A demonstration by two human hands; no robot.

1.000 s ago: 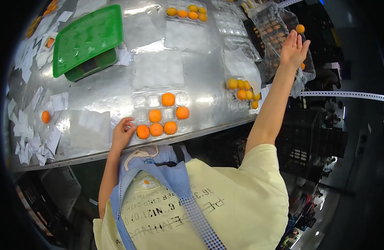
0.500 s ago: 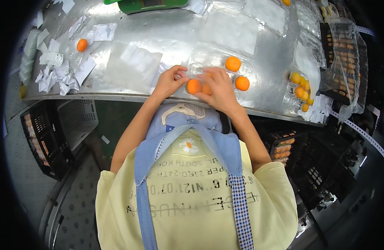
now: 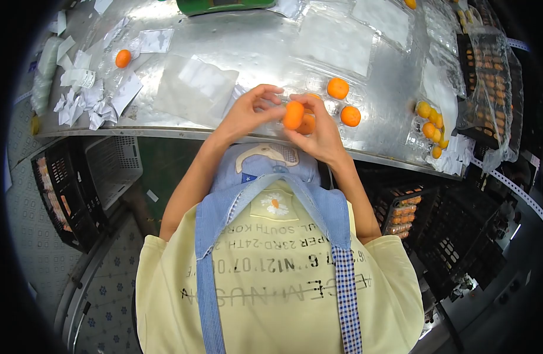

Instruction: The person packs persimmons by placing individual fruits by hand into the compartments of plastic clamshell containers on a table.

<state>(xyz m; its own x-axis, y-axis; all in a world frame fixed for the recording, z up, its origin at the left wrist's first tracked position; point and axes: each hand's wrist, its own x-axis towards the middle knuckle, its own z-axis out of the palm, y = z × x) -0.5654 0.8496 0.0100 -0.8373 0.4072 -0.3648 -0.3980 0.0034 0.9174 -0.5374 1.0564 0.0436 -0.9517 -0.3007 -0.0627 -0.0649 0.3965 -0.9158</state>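
Note:
A mandarin (image 3: 293,115) is raised between my two hands above a clear plastic fruit tray (image 3: 324,106). My right hand (image 3: 321,130) is closed around it, fingers at its top and thumb by its lower side. Just left of it is my left hand (image 3: 251,112), its fingers loosely curved and apart, with the thumb tip at or very near the mandarin. Behind my right fingers, a second mandarin (image 3: 307,124) shows in part. Two more, an upper mandarin (image 3: 338,88) and a lower mandarin (image 3: 350,116), lie right of my right hand.
A lone orange fruit (image 3: 123,58) lies at the left near crumpled paper (image 3: 74,109). Several yellow-orange fruits (image 3: 429,130) sit in clear packaging at the right. A green object (image 3: 224,5) stands at the back. Black crates (image 3: 59,194) flank me below the metal table's edge (image 3: 165,133).
My right hand has lifted a mandarin up from the tray. The left hand has moved toward it, its fingers opening a little. The whole view has shifted slightly.

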